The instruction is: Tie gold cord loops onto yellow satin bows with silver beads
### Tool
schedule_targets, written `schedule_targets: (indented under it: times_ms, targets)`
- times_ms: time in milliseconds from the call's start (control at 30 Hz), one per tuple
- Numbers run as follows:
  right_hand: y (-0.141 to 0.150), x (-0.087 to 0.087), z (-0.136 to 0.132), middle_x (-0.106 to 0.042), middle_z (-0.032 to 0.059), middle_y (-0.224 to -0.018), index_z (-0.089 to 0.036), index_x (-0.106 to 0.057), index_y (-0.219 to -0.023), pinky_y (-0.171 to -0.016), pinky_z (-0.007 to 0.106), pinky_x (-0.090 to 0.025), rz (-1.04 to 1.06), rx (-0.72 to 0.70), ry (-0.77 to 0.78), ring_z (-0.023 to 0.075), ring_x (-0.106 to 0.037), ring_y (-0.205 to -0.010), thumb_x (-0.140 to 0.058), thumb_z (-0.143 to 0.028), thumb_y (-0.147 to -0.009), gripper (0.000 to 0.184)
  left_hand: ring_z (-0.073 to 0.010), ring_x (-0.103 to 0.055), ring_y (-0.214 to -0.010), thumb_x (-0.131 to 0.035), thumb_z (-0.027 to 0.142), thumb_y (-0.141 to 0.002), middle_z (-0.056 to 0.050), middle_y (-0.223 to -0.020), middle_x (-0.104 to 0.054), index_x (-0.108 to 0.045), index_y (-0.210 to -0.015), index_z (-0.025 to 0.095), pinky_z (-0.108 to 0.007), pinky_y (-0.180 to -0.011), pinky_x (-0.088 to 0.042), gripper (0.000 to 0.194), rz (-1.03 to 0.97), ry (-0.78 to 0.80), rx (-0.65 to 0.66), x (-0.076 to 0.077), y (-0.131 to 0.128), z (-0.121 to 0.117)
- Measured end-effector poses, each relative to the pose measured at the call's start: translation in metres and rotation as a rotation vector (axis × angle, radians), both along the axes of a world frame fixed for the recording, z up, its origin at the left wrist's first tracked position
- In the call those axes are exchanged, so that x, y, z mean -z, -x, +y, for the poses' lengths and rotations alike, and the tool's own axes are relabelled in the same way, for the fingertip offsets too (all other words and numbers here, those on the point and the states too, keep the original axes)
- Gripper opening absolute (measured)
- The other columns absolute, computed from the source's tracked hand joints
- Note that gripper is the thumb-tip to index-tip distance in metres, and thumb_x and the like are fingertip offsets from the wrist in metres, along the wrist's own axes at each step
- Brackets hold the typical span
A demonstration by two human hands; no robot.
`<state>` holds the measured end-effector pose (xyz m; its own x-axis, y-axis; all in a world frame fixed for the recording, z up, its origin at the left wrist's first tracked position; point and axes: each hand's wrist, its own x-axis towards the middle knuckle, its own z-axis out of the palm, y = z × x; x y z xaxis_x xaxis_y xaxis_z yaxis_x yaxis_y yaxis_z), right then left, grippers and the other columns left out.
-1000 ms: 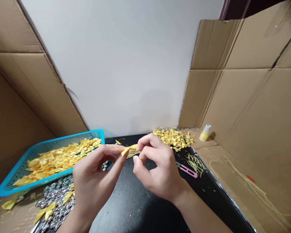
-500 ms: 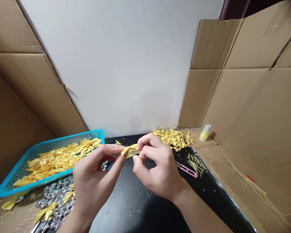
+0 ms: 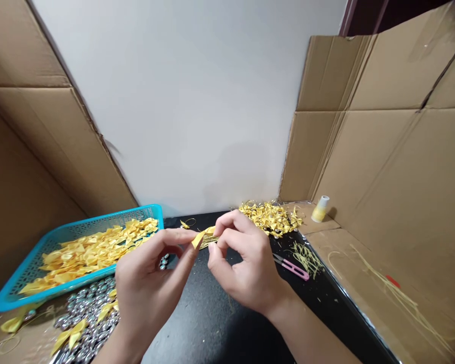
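Observation:
Between my two hands a small yellow ribbon bow (image 3: 200, 237) is held above the black tabletop. My left hand (image 3: 151, 273) pinches its left end between thumb and forefinger. At its right end my right hand (image 3: 242, 258) is closed, fingertips against the ribbon; whether a thread or bead is in them too is hidden. Just behind the bow lies a bundle of thin gold cords (image 3: 208, 241), partly covered by my fingers.
A blue basket (image 3: 76, 222) of yellow bows stands left, silver beads (image 3: 87, 313) before it. Finished-looking yellow pieces (image 3: 271, 217) are heaped at the back right. Pink thread snips (image 3: 293, 268), cord scraps (image 3: 307, 258) and a thread spool (image 3: 320, 209) lie right. Cardboard walls flank the table.
My left fingers have shifted slightly on the ribbon, and more of its left end shows. My right hand stays almost in place.

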<state>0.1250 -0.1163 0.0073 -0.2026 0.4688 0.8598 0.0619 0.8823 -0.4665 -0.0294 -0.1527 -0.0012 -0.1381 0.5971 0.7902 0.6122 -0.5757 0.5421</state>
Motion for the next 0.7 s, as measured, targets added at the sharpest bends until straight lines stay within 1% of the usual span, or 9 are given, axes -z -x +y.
schedule_targets:
  times_ms: [167,700]
  targets:
    - [-0.0001,-0.0002,-0.0012,-0.052,0.0036,-0.082,-0.017,-0.043,-0.061,-0.07,0.023,-0.047,-0.002,0.022,-0.035,0.0113,-0.054,-0.077,-0.055,-0.003,-0.077,0.024,-0.0107,-0.067,-0.071,-0.07,0.011,-0.078,0.003,-0.082,-0.072,-0.068,-0.085,0.022,-0.019,-0.064,-0.056,0.013,0.016,-0.028,0.001,0.0008,-0.0002,-0.0016]
    - [-0.0024,-0.003,-0.0032,-0.052,0.0037,-0.083,-0.017,-0.043,-0.061,-0.07,0.024,-0.047,-0.011,-0.005,-0.018,0.0111,-0.054,-0.076,-0.055,-0.003,-0.075,0.024,-0.0093,-0.066,-0.069,-0.071,0.012,-0.078,0.004,-0.081,-0.071,-0.068,-0.082,0.022,-0.017,-0.063,-0.054,0.011,-0.01,-0.026,-0.014,-0.0018,-0.0017,-0.0027]
